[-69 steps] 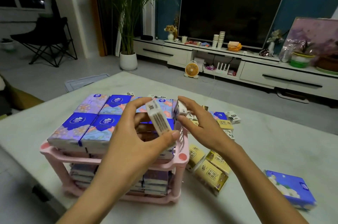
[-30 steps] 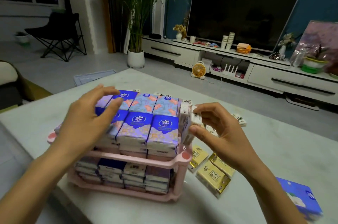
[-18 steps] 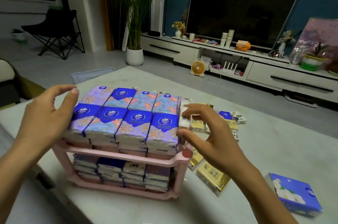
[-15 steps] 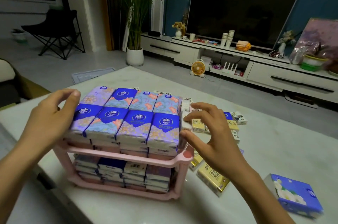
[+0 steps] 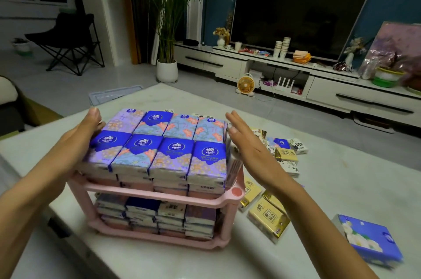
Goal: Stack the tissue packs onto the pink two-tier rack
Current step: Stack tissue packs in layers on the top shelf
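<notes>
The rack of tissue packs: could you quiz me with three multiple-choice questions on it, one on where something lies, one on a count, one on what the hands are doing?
1. Where do the gold packs lie?
A. on the table right of the rack
B. on the top tier
C. on the floor

2. How many packs show across the front row of the top layer?
A. two
B. four
C. six

3. What is the right hand doing?
A. pinching a pack
B. flat and open beside the stack
C. gripping the rack

A: they lie loose on the table.
B: four blue labels side by side.
B: fingers straight, nothing held.
</notes>
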Available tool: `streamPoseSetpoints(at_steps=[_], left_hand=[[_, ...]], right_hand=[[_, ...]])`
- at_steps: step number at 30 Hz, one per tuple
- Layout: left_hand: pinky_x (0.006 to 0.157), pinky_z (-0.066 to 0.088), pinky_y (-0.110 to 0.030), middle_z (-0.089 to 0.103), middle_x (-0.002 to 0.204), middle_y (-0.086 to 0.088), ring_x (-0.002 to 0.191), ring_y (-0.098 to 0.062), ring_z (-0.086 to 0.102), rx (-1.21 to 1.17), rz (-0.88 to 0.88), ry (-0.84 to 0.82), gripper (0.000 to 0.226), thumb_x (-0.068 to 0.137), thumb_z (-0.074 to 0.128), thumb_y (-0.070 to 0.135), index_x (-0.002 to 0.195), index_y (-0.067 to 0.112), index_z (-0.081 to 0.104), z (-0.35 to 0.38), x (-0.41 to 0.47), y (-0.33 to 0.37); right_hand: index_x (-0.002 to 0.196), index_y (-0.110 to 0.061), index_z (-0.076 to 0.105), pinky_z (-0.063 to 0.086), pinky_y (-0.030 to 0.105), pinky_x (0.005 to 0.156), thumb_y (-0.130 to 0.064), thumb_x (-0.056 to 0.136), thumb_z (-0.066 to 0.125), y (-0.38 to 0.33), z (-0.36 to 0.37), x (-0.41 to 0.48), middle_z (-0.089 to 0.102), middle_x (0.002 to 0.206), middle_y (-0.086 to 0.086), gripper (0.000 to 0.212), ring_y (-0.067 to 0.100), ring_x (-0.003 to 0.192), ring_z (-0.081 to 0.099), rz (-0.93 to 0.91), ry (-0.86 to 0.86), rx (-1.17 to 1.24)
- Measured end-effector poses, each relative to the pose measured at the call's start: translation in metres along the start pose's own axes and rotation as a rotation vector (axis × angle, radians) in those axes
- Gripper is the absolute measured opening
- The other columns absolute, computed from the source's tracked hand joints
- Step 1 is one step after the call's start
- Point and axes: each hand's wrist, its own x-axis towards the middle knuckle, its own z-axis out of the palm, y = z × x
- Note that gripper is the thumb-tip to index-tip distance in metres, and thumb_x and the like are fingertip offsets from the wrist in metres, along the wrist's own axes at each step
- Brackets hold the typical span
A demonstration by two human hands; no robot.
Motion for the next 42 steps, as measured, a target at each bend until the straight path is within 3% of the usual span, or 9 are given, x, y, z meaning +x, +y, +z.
streamPoseSetpoints(at_steps=[3,5,10,15,18,26,33,37,42], left_hand=[[0.049,0.033,-0.003,0.028,0.073,0.005,0.064,0.0,0.031,-0.176,0.065,-0.025,0.038,0.103,0.016,0.017,0.066,0.017,0.026,0.012,0.008,0.013],[0.064,0.037,-0.003,0.031,0.074,0.004,0.08,-0.002,0.045,-0.218,-0.062,-0.021,0.037,0.103,0.018,0.023,0.068,0.019,0.029,0.02,0.016,0.022],[0.083,0.04,-0.03,0.057,0.118,-0.002,0.106,-0.014,0.055,-0.369,-0.199,-0.057,0.064,0.092,0.029,0.054,0.139,0.009,0.036,0.007,0.006,0.01],[0.076,0.044,-0.037,0.061,0.114,-0.01,0.096,-0.02,0.061,-0.511,-0.329,-0.127,0.067,0.093,0.029,0.055,0.136,0.005,0.04,-0.002,0.011,0.017],[0.063,0.057,-0.034,0.071,0.099,-0.013,0.077,-0.023,0.071,-0.449,-0.354,-0.206,0.059,0.093,0.027,0.054,0.117,0.009,0.057,0.007,0.012,0.015],[0.049,0.057,-0.034,0.072,0.095,-0.012,0.072,-0.025,0.071,-0.416,-0.374,-0.303,0.053,0.092,0.028,0.055,0.106,0.017,0.062,0.011,0.012,0.01],[0.055,0.058,-0.035,0.072,0.099,-0.011,0.077,-0.025,0.071,-0.415,-0.372,-0.317,0.057,0.092,0.025,0.058,0.11,0.017,0.061,0.013,0.005,0.017],[0.056,0.058,-0.031,0.072,0.095,-0.01,0.076,-0.023,0.071,-0.426,-0.34,-0.284,0.059,0.094,0.024,0.054,0.111,0.01,0.059,0.011,0.006,0.019],[0.101,0.038,-0.025,0.056,0.124,-0.005,0.121,-0.016,0.049,-0.36,-0.141,0.026,0.047,0.099,0.031,0.036,0.133,0.007,0.044,0.004,0.018,0.022]], right_hand=[[0.144,-0.038,0.018,0.02,0.042,0.116,-0.057,0.091,0.03,0.0,0.009,0.004,0.004,0.153,-0.025,0.057,-0.002,0.139,0.009,0.055,0.018,0.175],[0.145,-0.038,0.016,0.017,0.04,0.117,-0.069,0.084,0.031,0.0,0.015,0.006,0.004,0.154,-0.022,0.07,0.0,0.14,0.009,0.091,0.047,0.236],[0.141,-0.032,0.034,0.024,0.045,0.114,-0.09,0.059,0.041,0.009,0.02,0.013,0.034,0.149,-0.006,0.1,0.015,0.137,0.032,0.18,0.112,0.381],[0.138,-0.031,0.037,0.028,0.032,0.112,-0.054,0.093,0.029,0.003,0.011,0.014,0.037,0.145,-0.013,0.051,0.007,0.13,0.038,0.206,0.14,0.357],[0.097,-0.041,0.049,0.041,0.004,0.081,-0.048,0.096,0.026,0.001,0.015,0.017,0.058,0.094,-0.033,0.024,-0.017,0.084,0.056,0.224,0.125,0.392],[0.126,-0.034,0.042,0.028,0.047,0.112,-0.086,0.061,0.041,0.007,0.025,0.018,0.042,0.145,0.0,0.084,0.022,0.131,0.041,0.226,0.09,0.505],[0.14,-0.031,0.037,0.027,0.045,0.113,-0.097,0.04,0.042,0.016,0.023,0.022,0.039,0.147,-0.002,0.12,0.019,0.133,0.039,0.241,0.11,0.459],[0.11,-0.042,0.052,0.024,0.03,0.109,-0.077,0.077,0.031,0.006,0.008,0.015,0.053,0.12,-0.027,0.053,-0.002,0.109,0.051,0.233,0.062,0.42],[0.144,-0.015,0.027,0.025,0.03,0.11,-0.052,0.093,0.022,0.029,-0.041,0.018,0.036,0.147,0.001,0.063,0.016,0.134,0.035,0.226,0.214,0.407]])
